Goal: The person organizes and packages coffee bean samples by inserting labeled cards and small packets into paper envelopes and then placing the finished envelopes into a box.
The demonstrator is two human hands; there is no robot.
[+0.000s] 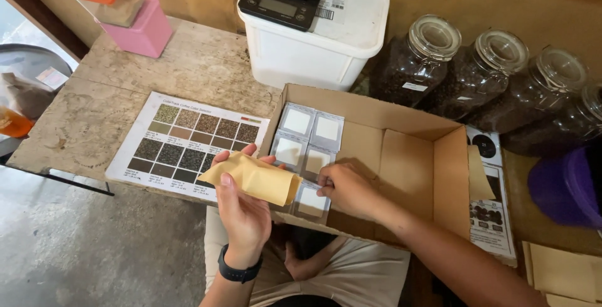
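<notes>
The left hand (241,210) grips a tan paper pouch (258,179) just left of the cardboard box (407,156); the right hand (348,189) pinches a white packet (311,199) at the box's near edge.

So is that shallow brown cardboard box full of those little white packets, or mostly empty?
Mostly empty. The shallow brown cardboard box holds about five small white packets grouped at its left end; the rest of its floor is bare cardboard.

A weathered wooden table (94,112) is set against a brown board wall (501,0), above a grey concrete floor (81,250).
</notes>
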